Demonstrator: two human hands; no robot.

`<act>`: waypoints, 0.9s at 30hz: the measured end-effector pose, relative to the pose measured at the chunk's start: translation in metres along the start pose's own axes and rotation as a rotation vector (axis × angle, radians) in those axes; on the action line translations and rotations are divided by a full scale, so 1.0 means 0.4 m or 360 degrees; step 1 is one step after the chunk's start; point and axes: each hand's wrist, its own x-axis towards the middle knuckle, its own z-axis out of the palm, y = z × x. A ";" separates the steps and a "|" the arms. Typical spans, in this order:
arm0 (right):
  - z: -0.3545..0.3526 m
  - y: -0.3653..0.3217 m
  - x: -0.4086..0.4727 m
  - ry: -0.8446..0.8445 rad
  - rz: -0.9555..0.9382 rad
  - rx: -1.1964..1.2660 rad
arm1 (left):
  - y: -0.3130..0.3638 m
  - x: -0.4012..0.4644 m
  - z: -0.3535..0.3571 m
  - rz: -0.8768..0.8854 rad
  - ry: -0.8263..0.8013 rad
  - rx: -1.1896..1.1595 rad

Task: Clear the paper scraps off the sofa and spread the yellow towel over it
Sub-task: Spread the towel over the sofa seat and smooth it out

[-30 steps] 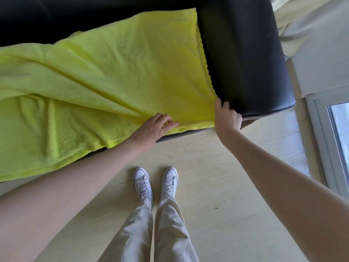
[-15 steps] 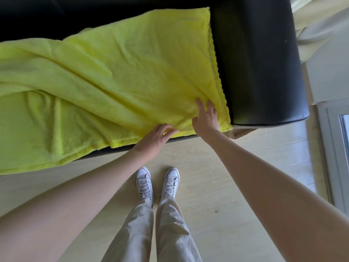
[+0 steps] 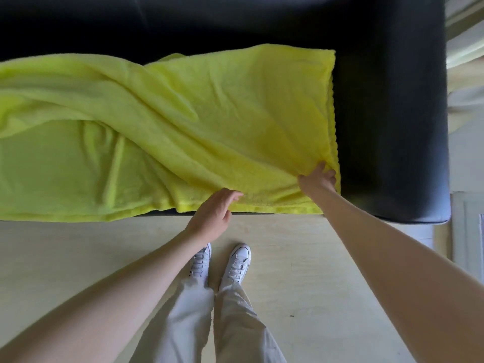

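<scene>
The yellow towel [image 3: 209, 113] lies rumpled across the seat of the black sofa [image 3: 392, 127], with long folds running from the left toward its front right corner. Its front edge hangs slightly over the seat front. My right hand [image 3: 318, 179] grips the towel near that front right corner, and the creases converge on its fingers. My left hand [image 3: 212, 213] is at the front edge with relaxed fingers, its fingertips touching the towel's hem. No paper scraps are in view.
The sofa's right armrest [image 3: 408, 200] is bare black leather. A pale wooden floor [image 3: 78, 258] lies in front, where my white shoes [image 3: 235, 263] stand close to the sofa. A light curtain [image 3: 463, 48] and a white frame [image 3: 466, 231] are at the right.
My right hand moved right along the towel to its front right corner and went from lying flat to gripping it. The left hand stayed at the front hem. The view shifted left.
</scene>
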 end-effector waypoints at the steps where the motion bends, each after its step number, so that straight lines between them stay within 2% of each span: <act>1: 0.002 -0.013 -0.012 0.0103 -0.0037 -0.0003 | -0.005 -0.003 -0.014 -0.0106 0.0154 -0.0062; 4: 0.025 -0.073 -0.063 0.0470 -0.0386 -0.0134 | -0.036 -0.003 -0.077 -0.0709 0.0569 -0.0281; 6: 0.051 -0.130 -0.094 0.0543 -0.0664 -0.0269 | -0.074 0.010 -0.126 -0.1131 0.0755 -0.0516; 8: 0.081 -0.205 -0.122 0.0548 -0.0894 -0.0351 | -0.137 0.031 -0.185 -0.1434 0.0918 -0.0828; 12: 0.112 -0.372 -0.160 0.0534 -0.1085 -0.0312 | -0.272 0.092 -0.324 -0.1734 0.1102 -0.1466; 16: 0.122 -0.555 -0.180 0.0472 -0.1088 -0.0199 | -0.340 0.133 -0.488 -0.1796 0.1189 -0.2114; 19: 0.127 -0.688 -0.170 0.0238 -0.0908 -0.0023 | -0.365 0.153 -0.600 -0.1669 0.1100 -0.2537; 21: 0.136 -0.750 -0.167 0.0077 -0.0670 0.0138 | -0.381 0.151 -0.650 -0.1659 0.0918 -0.2775; 23: 0.145 -0.788 -0.168 0.0038 -0.0511 0.0149 | -0.382 0.141 -0.678 -0.1658 0.0681 -0.2914; 25: 0.148 -0.810 -0.173 0.0043 -0.0413 0.0091 | -0.369 0.127 -0.683 -0.1674 0.0446 -0.2872; 27: 0.148 -0.821 -0.178 0.0034 -0.0367 0.0046 | -0.356 0.116 -0.674 -0.1638 0.0255 -0.2679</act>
